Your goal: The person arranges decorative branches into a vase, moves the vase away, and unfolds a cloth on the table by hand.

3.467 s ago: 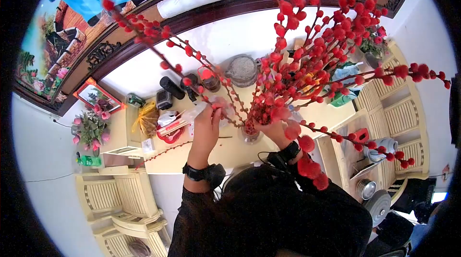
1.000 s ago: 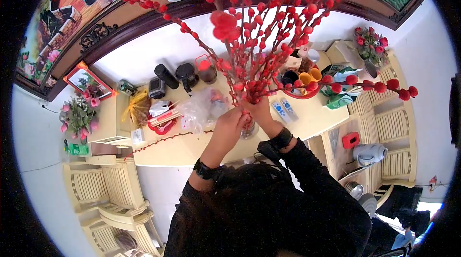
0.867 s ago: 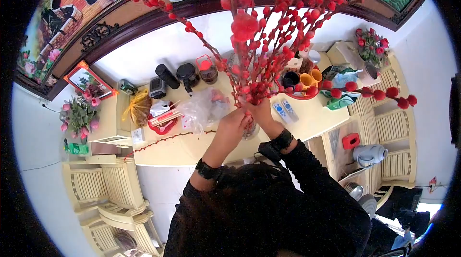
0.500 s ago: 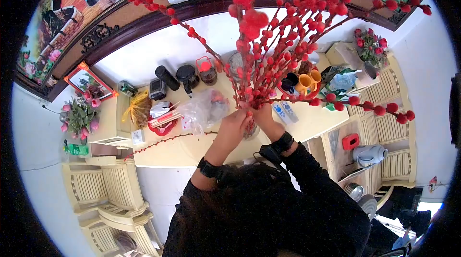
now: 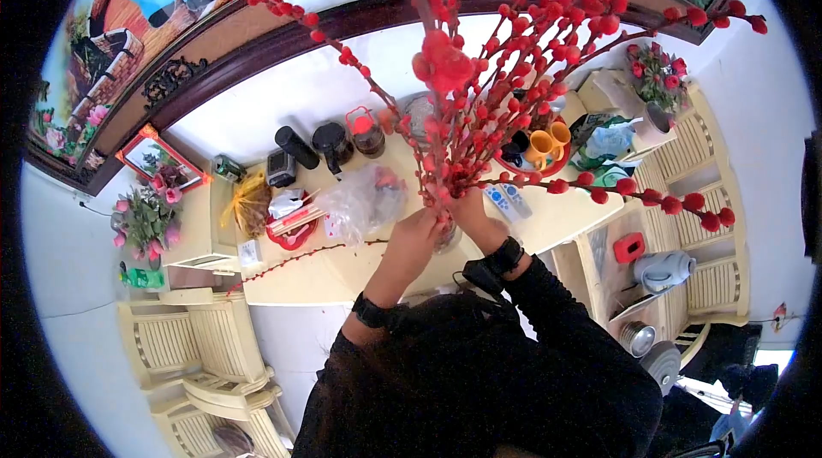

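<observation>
We pinch the branches (image 5: 443, 128) low, at the vase (image 5: 446, 240), left hand (image 5: 414, 241) and right hand (image 5: 473, 211) equally near; their stems fan up and away.

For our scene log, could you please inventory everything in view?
Table: one, cream, centre
Vase: one, clear, centre
Budded branches: many, red, above vase
Loose branch: one, red, table left
Plastic bag: one, clear, table left
Remotes: two, white, table right
Orange mugs: two, orange, right
Flower bunches: two, pinkish, both sides
Wall picture: one, multicoloured, top
Slatted seats: several, cream, both sides
Jug: one, grey, far right
Small frame: one, red, left
Other items: several, mixed, table
Hands: two, bare, at branch bases
</observation>
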Tool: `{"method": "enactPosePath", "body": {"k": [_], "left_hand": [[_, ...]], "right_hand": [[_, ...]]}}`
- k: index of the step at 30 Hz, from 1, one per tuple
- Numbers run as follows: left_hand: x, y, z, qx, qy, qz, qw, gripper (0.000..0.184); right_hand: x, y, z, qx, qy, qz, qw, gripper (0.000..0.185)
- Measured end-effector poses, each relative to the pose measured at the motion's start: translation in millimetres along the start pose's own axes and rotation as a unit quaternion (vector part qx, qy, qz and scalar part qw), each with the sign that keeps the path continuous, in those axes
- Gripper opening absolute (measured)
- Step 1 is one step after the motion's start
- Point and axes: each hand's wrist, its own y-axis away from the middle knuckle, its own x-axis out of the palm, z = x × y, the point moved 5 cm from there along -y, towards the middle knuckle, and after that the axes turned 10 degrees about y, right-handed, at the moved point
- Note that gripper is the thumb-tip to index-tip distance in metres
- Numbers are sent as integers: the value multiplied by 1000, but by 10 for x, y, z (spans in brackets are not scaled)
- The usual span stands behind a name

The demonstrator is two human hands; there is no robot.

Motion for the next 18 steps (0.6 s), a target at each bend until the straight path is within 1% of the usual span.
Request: {"method": "enactPosePath", "body": {"k": [2, 5, 6, 8, 9, 12, 15, 18], "left_hand": [[-24, 20, -21, 18, -7, -3, 1000, 12], [-76, 40, 20, 11, -41, -6, 999, 11], [-137, 29, -13, 7, -16, -22, 1000, 11], [-301, -10, -112, -1, 33, -55, 998, 11], [-354, -28, -94, 12, 31, -67, 997, 13], [-455, -57, -164, -22, 79, -76, 994, 13], [-435, -33, -125, -22, 79, -88, 993, 12], [-413, -19, -108, -22, 82, -103, 991, 12]], "right_hand": [[-5, -23, -25, -19, 54, 0, 998, 33], [-4, -5, 115, -69, 153, -11, 986, 32], [4, 12, 205, -89, 189, -17, 978, 31], [37, 30, 275, -42, 110, -5, 993, 31], [57, 28, 278, -20, 70, 2, 997, 30], [46, 9, 236, -26, 98, -5, 995, 31], [68, 3, 274, -16, 59, 5, 998, 33], [64, -7, 291, -35, 101, 10, 994, 34]]}}
